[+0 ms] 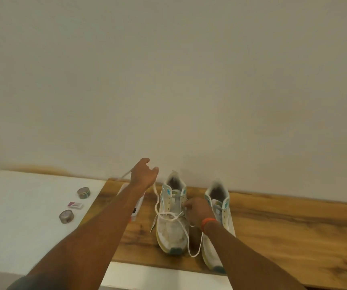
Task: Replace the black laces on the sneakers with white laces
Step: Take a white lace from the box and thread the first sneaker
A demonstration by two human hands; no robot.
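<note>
Orange band (208,222), rt wrist; bare forearms.

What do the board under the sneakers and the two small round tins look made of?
Board: wood or wood-look laminate, brown with visible grain streaks, matte finish. Round tins: probably metal, judging by the grey sheen on their sides and lids; too small to be sure. They rest on a white surface beside the board.

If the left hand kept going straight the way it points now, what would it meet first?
Probably the wall. The left hand, holding the white lace, points up and away past the wooden board; nothing else shows in that line, though depth is unclear.
</note>
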